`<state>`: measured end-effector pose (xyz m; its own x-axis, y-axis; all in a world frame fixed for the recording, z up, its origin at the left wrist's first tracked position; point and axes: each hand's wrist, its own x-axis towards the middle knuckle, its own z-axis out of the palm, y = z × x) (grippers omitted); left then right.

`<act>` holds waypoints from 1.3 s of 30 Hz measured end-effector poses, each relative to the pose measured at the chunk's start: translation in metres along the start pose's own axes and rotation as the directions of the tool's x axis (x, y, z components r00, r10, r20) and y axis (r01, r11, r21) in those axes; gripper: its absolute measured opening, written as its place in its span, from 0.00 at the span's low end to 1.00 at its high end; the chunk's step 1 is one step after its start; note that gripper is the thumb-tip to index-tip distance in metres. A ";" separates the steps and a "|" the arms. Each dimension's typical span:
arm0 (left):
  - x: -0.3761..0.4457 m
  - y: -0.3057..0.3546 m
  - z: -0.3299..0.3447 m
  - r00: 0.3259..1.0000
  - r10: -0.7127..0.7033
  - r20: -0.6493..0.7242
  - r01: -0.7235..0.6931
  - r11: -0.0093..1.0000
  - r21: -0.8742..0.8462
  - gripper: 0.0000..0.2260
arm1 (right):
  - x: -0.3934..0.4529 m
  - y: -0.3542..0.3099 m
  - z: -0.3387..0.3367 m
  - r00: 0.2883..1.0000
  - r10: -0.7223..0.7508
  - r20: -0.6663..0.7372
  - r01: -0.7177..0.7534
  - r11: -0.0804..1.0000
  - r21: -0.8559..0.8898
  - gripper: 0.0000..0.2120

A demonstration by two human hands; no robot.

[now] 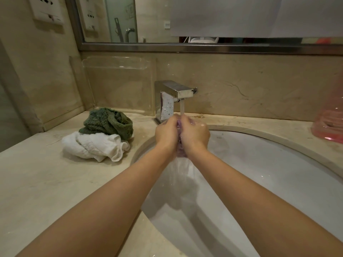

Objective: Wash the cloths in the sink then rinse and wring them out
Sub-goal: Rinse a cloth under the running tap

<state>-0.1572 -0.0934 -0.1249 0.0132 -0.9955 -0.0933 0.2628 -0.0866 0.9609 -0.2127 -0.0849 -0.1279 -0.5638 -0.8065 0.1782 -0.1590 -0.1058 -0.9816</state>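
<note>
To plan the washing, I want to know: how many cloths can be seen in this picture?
3. A purple cloth is squeezed between both hands under the tap; a green cloth and a white cloth lie on the counter left of the sink. Others may be hidden.

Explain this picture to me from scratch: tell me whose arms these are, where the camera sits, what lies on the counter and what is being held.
There is no machine here, only a person's two bare arms. The single picture comes from a wide-angle camera worn on the person's head, looking forward and down, so the arms reach in from the bottom edge. The left hand and the right hand together grip a small purple cloth under water running from the faucet, above the white sink. Water spills down from the cloth into the sink. On the counter left of the sink lie a green cloth and a white cloth, bunched and touching. A pink plastic thing stands at the far right.
</note>
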 end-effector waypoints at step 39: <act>0.007 -0.006 -0.003 0.983 -0.052 0.175 0.003 0.962 0.273 0.19 | 0.022 0.013 -0.026 0.930 0.348 0.116 -0.367 0.889 0.274 0.12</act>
<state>-0.1555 -0.1001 -0.1322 -0.1697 -0.9808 -0.0964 -0.0105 -0.0960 0.9953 -0.2486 -0.0891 -0.1347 -0.4860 -0.8543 -0.1840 0.2879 0.0423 -0.9567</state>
